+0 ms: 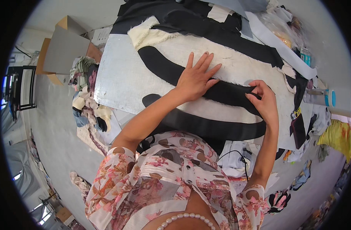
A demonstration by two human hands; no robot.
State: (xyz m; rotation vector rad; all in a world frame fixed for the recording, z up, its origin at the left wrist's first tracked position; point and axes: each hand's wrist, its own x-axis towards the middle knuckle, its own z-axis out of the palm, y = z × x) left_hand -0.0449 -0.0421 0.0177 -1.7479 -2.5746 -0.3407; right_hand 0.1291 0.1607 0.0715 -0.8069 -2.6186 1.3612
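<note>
strip of black cloth (231, 93), partly hidden under spread left hand (196, 81); right hand (265, 100) curled, grip unclear

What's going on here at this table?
A person is handling a curved black fabric strip laid across the pale tabletop. Their left hand rests on it, palm down with the fingers spread, while the right hand is at its right part, fingers bent; whether they pinch the cloth is hard to tell. A second black strip lies nearer the person's body, and a frayed cream piece sits near the first strip's far left end.
</note>
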